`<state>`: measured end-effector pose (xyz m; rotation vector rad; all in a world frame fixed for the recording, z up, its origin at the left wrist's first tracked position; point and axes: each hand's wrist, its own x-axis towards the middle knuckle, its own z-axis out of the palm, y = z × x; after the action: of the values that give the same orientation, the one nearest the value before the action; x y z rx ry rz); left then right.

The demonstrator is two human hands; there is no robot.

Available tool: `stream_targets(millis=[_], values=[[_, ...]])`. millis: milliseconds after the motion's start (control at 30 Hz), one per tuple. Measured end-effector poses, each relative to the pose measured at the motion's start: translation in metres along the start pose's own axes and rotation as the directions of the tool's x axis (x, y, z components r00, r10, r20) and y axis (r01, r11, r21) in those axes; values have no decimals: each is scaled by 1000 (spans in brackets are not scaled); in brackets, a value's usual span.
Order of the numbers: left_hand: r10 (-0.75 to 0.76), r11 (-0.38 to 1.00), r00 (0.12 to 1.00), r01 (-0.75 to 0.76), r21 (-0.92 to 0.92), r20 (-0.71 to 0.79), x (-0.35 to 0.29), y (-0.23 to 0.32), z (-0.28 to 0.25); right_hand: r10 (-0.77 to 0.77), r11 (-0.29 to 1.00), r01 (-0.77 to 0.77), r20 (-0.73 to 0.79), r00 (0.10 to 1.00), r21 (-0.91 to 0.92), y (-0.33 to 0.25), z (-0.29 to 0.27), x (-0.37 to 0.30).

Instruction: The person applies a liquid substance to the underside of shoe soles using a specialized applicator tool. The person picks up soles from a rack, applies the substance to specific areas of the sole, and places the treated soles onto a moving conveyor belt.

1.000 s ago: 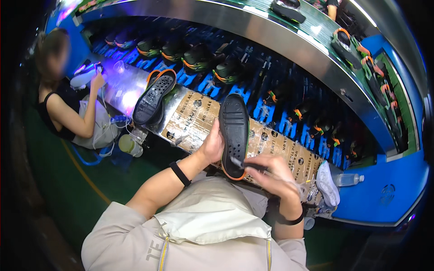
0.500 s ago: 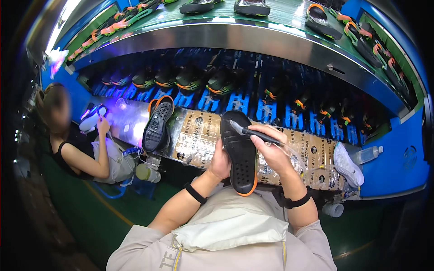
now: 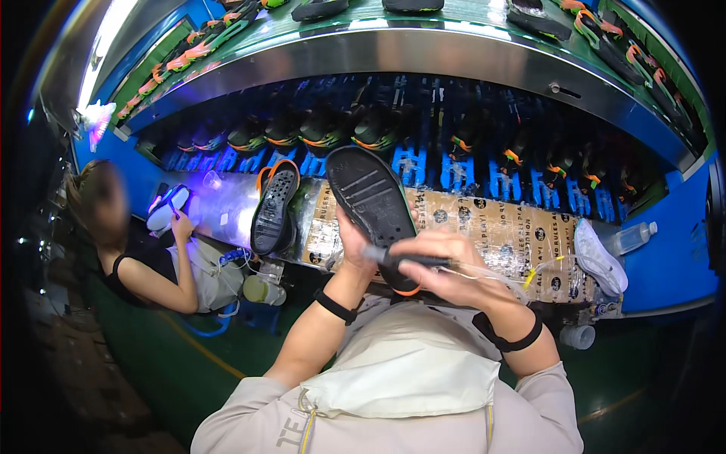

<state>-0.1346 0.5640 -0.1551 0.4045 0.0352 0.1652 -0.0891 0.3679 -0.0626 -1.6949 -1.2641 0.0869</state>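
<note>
A black shoe sole (image 3: 369,198) with an orange edge at its near end is held up in front of me, its far end leaning left. My left hand (image 3: 351,240) is closed around the sole's left side. My right hand (image 3: 454,265) grips a black-handled brush (image 3: 423,261) with a thin clear tube trailing from it. The brush head is at the near part of the sole and smeared by motion. Left of them, another black sole (image 3: 274,210) with an orange rim rests on the metal bench, stacked on a dark piece.
A cardboard-covered bench (image 3: 476,234) runs across. A white shoe (image 3: 600,257) and clear bottle (image 3: 634,238) lie at right. Shoes hang on blue holders (image 3: 457,175) beneath a green conveyor (image 3: 469,38). At left, a person (image 3: 159,265) handles a shoe.
The brush has moved from the sole's far end to its near part. The sole has shifted left and up and tilts left. The view has shifted slightly.
</note>
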Motion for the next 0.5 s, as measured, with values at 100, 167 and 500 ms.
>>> stream_targets(millis=[100, 167, 500], values=[[53, 999, 998, -53, -6, 43, 12, 12, 8, -17, 998, 16, -2, 1000, -55, -10, -1, 3], [82, 997, 994, -81, -19, 73, 17, 22, 7, -100, 990, 117, 190, 977, -80, -25, -9, 6], [96, 989, 981, -112, 91, 169, 27, 57, 26, -60, 988, 19, 265, 962, 155, -21, -31, 9]])
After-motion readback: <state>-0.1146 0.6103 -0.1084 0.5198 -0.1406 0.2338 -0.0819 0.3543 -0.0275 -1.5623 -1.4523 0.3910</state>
